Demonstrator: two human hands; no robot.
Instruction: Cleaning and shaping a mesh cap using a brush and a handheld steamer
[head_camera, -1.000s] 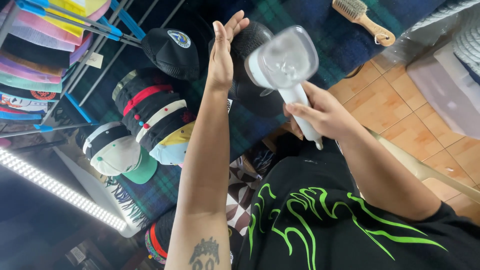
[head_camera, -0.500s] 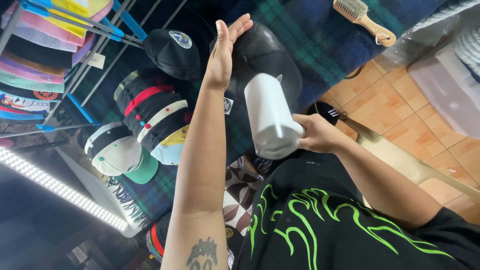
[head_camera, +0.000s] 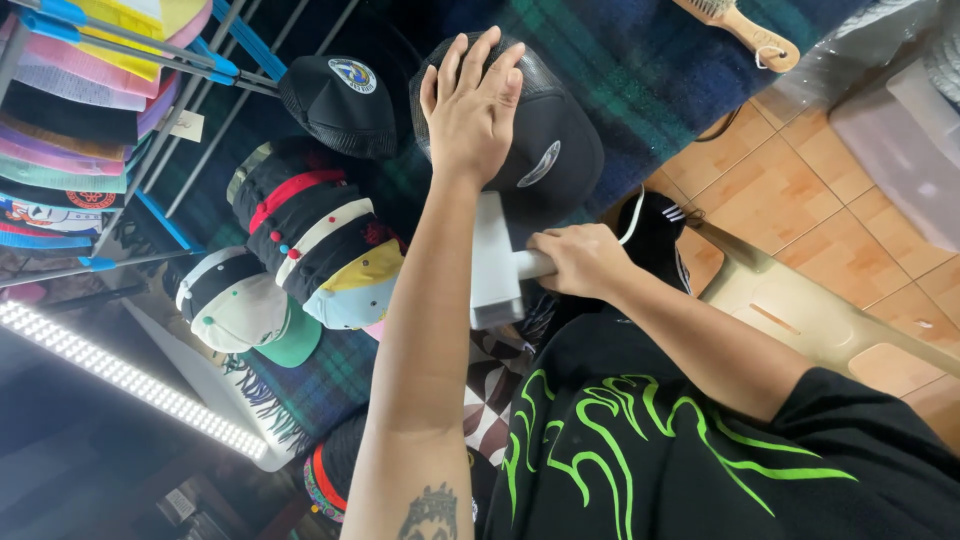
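My left hand lies flat, fingers spread, on top of a black mesh-backed cap resting on a dark plaid cloth. My right hand grips the handle of a white handheld appliance, whose boxy head points down beside my left forearm, just below the cap's brim. The part of the appliance's handle inside my fist is hidden.
Another black cap with a round patch sits to the left, above a stack of striped caps and a white-and-green cap. A wooden brush lies top right. Hanging clothes fill the left; a beige chair stands right.
My left hand turned from edge-on to flat on the black cap. My right hand swung the white appliance down and inward, from raised beside the cap to low beside my forearm.
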